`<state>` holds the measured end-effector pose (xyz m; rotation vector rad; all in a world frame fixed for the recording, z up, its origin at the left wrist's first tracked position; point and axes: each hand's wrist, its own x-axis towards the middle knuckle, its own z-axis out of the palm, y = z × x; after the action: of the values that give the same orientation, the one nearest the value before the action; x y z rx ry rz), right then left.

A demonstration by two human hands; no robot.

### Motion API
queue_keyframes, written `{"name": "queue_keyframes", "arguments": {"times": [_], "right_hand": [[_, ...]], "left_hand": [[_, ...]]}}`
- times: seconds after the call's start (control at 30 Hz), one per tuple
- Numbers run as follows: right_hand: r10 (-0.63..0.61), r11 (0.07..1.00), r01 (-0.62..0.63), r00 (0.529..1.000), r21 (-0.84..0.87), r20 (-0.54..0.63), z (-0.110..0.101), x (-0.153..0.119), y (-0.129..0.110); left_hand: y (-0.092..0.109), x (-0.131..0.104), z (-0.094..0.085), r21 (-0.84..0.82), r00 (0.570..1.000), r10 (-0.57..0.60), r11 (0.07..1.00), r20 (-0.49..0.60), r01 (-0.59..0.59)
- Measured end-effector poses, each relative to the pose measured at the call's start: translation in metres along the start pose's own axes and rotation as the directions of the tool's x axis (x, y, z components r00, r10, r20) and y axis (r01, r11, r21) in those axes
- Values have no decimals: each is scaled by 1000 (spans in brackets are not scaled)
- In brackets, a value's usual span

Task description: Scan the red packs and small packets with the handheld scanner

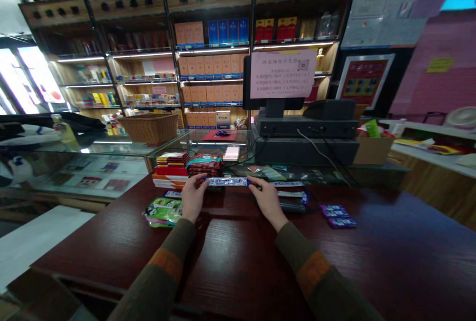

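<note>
A long, narrow blue and white packet (pixel 227 181) is stretched level between my two hands above the dark red table. My left hand (pixel 193 196) pinches its left end, and my right hand (pixel 267 198) pinches the right end. Beside my left hand lies a green plastic packet (pixel 164 211). Similar long packets (pixel 292 194) lie just beyond my right hand, near a dark cylindrical object (pixel 292 206). Farther right on the table are small purple packets (pixel 338 216). Part of another narrow packet (pixel 173 194) shows left of my left hand.
Red and orange boxes (pixel 171 169) and brown-red packages (pixel 205 162) are stacked at the table's back edge. Behind stand a wicker basket (pixel 150 128), a monitor with a paper sign (pixel 281 75) and a dark cash drawer (pixel 307 150). A cardboard box (pixel 374 150) is at right.
</note>
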<state>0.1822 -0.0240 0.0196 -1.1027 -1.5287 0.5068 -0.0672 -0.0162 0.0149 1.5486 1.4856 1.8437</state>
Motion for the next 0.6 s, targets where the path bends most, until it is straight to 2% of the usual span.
{"name": "queue_keyframes", "arguments": {"times": [0.13, 0.3, 0.4, 0.6], "right_hand": [[3, 1000, -3, 999, 10, 49, 19, -5, -8], [17, 999, -21, 996, 42, 89, 51, -13, -18], [2, 999, -8, 992, 49, 130, 71, -15, -22], [-43, 999, 44, 981, -2, 187, 99, -14, -25]], "left_hand": [[0, 11, -23, 69, 1000, 12, 998, -17, -10], [-5, 25, -58, 263, 1000, 7, 965, -27, 1], [-9, 32, -78, 317, 1000, -26, 948, 16, 20], [-14, 41, -103, 402, 997, -51, 915, 61, 22]]}}
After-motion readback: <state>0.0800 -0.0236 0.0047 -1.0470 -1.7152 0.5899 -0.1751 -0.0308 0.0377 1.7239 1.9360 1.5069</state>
